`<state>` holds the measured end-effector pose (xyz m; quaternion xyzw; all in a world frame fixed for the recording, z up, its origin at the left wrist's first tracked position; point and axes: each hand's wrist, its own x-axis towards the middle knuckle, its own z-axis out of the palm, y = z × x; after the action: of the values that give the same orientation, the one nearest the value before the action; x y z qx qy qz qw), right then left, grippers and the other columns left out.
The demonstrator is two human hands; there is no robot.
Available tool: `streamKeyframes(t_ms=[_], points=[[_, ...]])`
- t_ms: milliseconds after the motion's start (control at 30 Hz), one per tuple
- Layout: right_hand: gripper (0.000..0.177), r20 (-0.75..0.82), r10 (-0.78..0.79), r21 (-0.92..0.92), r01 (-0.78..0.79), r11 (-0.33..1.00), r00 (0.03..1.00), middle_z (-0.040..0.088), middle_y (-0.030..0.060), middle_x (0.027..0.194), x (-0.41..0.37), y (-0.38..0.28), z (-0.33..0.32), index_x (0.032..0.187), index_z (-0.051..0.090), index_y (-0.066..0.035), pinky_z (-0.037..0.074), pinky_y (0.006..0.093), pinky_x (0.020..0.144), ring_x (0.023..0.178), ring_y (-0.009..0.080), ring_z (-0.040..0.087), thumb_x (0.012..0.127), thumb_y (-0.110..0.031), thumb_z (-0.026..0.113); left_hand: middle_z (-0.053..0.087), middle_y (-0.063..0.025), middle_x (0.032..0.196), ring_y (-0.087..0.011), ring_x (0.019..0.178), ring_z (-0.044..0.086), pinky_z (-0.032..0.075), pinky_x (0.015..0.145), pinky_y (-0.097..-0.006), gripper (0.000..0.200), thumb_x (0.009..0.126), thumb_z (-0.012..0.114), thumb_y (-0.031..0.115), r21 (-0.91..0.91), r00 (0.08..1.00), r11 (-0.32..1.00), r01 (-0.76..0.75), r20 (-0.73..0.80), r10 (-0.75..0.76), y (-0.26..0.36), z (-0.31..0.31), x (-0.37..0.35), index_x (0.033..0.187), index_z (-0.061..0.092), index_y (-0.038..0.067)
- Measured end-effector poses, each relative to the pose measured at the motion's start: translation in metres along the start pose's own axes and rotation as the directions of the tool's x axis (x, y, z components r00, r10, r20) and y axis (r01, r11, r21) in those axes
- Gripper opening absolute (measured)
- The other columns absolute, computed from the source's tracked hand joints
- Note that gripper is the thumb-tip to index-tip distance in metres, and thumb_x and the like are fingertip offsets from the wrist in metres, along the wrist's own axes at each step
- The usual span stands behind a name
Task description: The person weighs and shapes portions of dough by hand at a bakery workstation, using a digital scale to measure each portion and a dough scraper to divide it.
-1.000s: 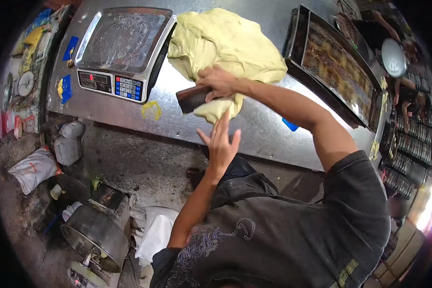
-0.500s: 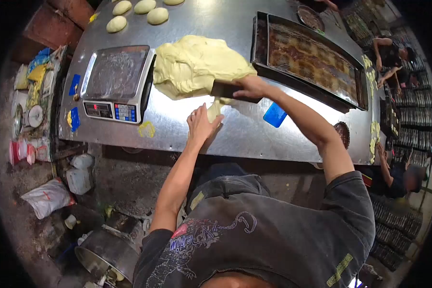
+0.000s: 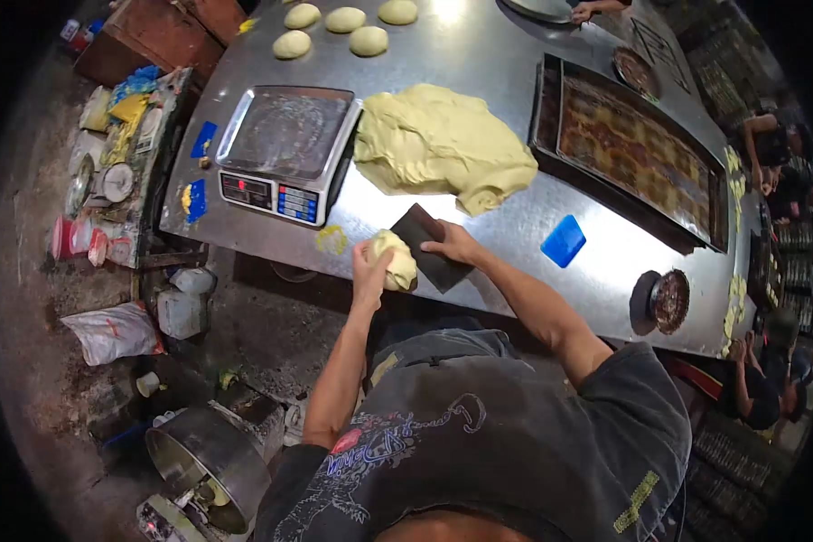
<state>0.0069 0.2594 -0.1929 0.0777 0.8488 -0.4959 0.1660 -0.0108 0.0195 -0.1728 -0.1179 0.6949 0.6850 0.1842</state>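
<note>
My left hand [image 3: 370, 274] is wrapped round a piece of pale yellow dough [image 3: 394, 260] near the front edge of the steel table. Beside it, my right hand [image 3: 454, 244] grips a dark, flat dough scraper [image 3: 430, 249], tilted with its blade next to the piece. Behind both hands lies a large mass of dough [image 3: 443, 144] on the tabletop. To its left stands a digital scale [image 3: 285, 135] with a lit red display and a bare, flour-smeared pan.
Several round dough balls [image 3: 344, 20] sit at the back. A long baking tray [image 3: 632, 144] lies right, with a blue plastic scraper [image 3: 564, 241] and a round fluted tin [image 3: 669, 301] nearer me. Co-workers' hands show at the far and right edges. A mixing bowl [image 3: 176, 452] stands on the floor.
The scraper has come away from the big dough mass toward me. My left hand now holds a separate piece of dough, and the whole view has shifted.
</note>
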Motion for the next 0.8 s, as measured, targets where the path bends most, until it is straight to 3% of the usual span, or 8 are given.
streamKeyframes(t_ms=[200, 333, 400, 467, 500, 567, 633, 800], points=[[0.059, -0.004, 0.122, 0.153, -0.120, 0.981, 0.992, 0.072, 0.0133, 0.108, -0.021, 0.040, -0.019, 0.124, 0.062, 0.002, 0.052, 0.0368, 0.088, 0.097, 0.0224, 0.067, 0.080, -0.032, 0.083, 0.054, -0.0113, 0.126, -0.0264, 0.116, 0.057, 0.052, 0.095, -0.0416, 0.052, 0.094, 0.066, 0.033, -0.596, 0.971, 0.770, -0.228, -0.196, 0.136, 0.154, -0.052, 0.068, 0.134, 0.043, 0.008], [0.055, -0.069, 0.231, 0.254, -0.207, 0.945, 0.971, 0.070, 0.0102, 0.108, -0.050, 0.009, -0.024, 0.126, 0.062, 0.000, 0.052, 0.0341, 0.088, 0.097, 0.0180, 0.066, 0.082, -0.026, 0.082, 0.054, -0.0118, 0.130, -0.0294, 0.119, 0.056, 0.049, 0.100, -0.0464, 0.053, 0.095, 0.064, 0.034, -0.532, 0.851, 0.702, -0.474, -0.482, 0.210, 0.227, -0.067, 0.163, 0.138, 0.042, 0.010], [0.053, -0.154, 0.299, 0.240, -0.257, 0.936, 0.942, 0.071, 0.0097, 0.107, -0.059, -0.007, -0.021, 0.126, 0.062, 0.000, 0.052, 0.0339, 0.087, 0.096, 0.0176, 0.066, 0.083, -0.025, 0.081, 0.050, -0.0123, 0.141, -0.0337, 0.127, 0.050, 0.042, 0.105, -0.0577, 0.060, 0.094, 0.061, 0.044, -0.709, 0.960, 0.658, -0.252, -0.096, 0.265, 0.200, -0.112, 0.261, 0.141, 0.043, 0.012], [0.051, -0.175, 0.329, 0.342, -0.256, 0.904, 0.928, 0.071, 0.0094, 0.106, -0.063, 0.006, -0.011, 0.125, 0.063, 0.000, 0.052, 0.0348, 0.087, 0.095, 0.0178, 0.066, 0.083, -0.023, 0.081, 0.042, -0.0135, 0.150, -0.0386, 0.132, 0.047, 0.030, 0.111, -0.0629, 0.074, 0.092, 0.054, 0.056, -0.591, 0.989, 0.802, 0.086, -0.046, -0.140, 0.251, -0.113, 0.216, 0.148, 0.038, 0.010], [0.051, -0.199, 0.356, 0.386, -0.261, 0.885, 0.913, 0.072, 0.0093, 0.106, -0.067, 0.008, -0.011, 0.124, 0.064, 0.000, 0.052, 0.0354, 0.087, 0.095, 0.0180, 0.066, 0.082, -0.023, 0.081, 0.039, -0.0134, 0.152, -0.0402, 0.135, 0.043, 0.027, 0.111, -0.0652, 0.077, 0.091, 0.055, 0.058, -0.535, 0.995, 0.839, 0.099, 0.043, -0.090, 0.242, -0.122, 0.229, 0.149, 0.038, 0.010], [0.050, -0.233, 0.409, 0.452, -0.274, 0.849, 0.882, 0.072, 0.0093, 0.106, -0.082, 0.017, 0.000, 0.124, 0.064, 0.000, 0.052, 0.0363, 0.087, 0.096, 0.0184, 0.066, 0.082, -0.022, 0.082, 0.037, -0.0123, 0.153, -0.0404, 0.139, 0.039, 0.024, 0.111, -0.0661, 0.079, 0.089, 0.057, 0.058, -0.365, 0.998, 0.929, 0.059, 0.019, -0.056, 0.247, -0.117, 0.197, 0.150, 0.037, 0.011], [0.051, -0.340, 0.457, 0.491, -0.259, 0.832, 0.822, 0.072, 0.0090, 0.109, -0.102, 0.013, 0.001, 0.126, 0.063, 0.000, 0.052, 0.0370, 0.089, 0.098, 0.0190, 0.065, 0.084, -0.021, 0.080, 0.047, -0.0111, 0.144, -0.0324, 0.129, 0.053, 0.039, 0.109, -0.0483, 0.055, 0.096, 0.061, 0.034, -0.445, 0.971, 0.863, -0.238, -0.138, 0.196, 0.221, -0.086, 0.191, 0.143, 0.042, 0.013], [0.046, -0.446, 0.507, 0.653, -0.120, 0.748, 0.738, 0.071, 0.0084, 0.106, -0.124, 0.024, 0.012, 0.122, 0.064, 0.001, 0.052, 0.0360, 0.088, 0.095, 0.0180, 0.065, 0.085, -0.022, 0.079, 0.067, -0.0094, 0.107, -0.0195, 0.097, 0.063, 0.049, 0.088, -0.0314, 0.030, 0.098, 0.061, 0.023, 0.179, 0.730, 0.814, -0.553, 0.574, 0.370, 0.140, 0.027, 0.183, 0.118, 0.062, 0.001]])
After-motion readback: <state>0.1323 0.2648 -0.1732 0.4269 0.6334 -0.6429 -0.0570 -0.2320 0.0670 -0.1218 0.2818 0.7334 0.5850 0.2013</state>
